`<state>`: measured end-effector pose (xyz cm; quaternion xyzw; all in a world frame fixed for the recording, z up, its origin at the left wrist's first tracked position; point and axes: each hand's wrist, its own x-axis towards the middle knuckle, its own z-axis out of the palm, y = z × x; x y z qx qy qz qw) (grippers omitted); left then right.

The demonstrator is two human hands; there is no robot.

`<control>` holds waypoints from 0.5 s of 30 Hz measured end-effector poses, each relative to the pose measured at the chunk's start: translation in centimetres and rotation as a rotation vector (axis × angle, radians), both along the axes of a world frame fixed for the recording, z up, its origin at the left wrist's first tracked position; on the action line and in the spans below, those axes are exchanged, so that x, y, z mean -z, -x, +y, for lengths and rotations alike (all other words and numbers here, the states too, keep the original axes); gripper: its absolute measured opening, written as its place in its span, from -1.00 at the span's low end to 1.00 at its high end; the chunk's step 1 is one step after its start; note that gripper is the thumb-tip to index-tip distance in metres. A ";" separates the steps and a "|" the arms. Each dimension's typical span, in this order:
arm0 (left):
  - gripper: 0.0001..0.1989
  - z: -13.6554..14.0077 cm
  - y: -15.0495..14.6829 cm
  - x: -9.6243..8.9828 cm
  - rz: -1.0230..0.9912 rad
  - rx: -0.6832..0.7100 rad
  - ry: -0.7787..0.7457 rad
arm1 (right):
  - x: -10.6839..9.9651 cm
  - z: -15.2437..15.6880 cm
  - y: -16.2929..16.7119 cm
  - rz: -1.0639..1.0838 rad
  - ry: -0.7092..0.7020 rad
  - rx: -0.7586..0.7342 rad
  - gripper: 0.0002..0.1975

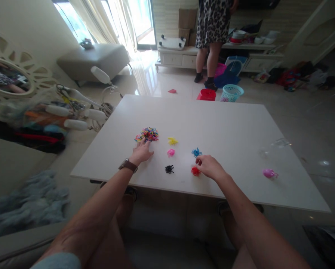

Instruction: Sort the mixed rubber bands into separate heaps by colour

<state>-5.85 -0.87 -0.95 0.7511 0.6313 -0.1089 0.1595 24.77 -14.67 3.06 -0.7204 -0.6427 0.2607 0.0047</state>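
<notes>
pile of bands (148, 133): small, tangled, multicoloured. left hand (141, 152) spread, fingertips at pile's near edge. right hand (209, 167): fingers curled beside red clump (195, 171); cannot tell whether pinching anything.

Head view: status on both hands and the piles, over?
Left hand at mixed-colour pile; right hand beside red pile and blue pile, grip unclear. Yellow pile, pink pile, black pile lie apart. Pink object far right, clear of hands.

Home living room: curtains (96, 20), ottoman (94, 59), low cabinet (171, 58)
</notes>
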 end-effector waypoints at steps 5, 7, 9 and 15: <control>-0.36 0.3 -0.2 0.0 0.019 0.014 0.052 | 0.2 0.0 0.0 0.006 0.008 -0.002 -0.80; -0.37 0.2 -0.3 -0.2 0.030 0.019 0.049 | 0.4 0.1 0.0 0.000 0.007 -0.007 -0.80; -0.37 0.2 -0.3 -0.4 0.032 0.018 0.039 | 0.5 0.1 -0.1 -0.003 0.010 -0.007 -0.81; -0.33 0.5 -0.1 -0.7 0.012 -0.018 0.017 | 0.5 0.0 0.0 -0.005 0.000 -0.012 -0.83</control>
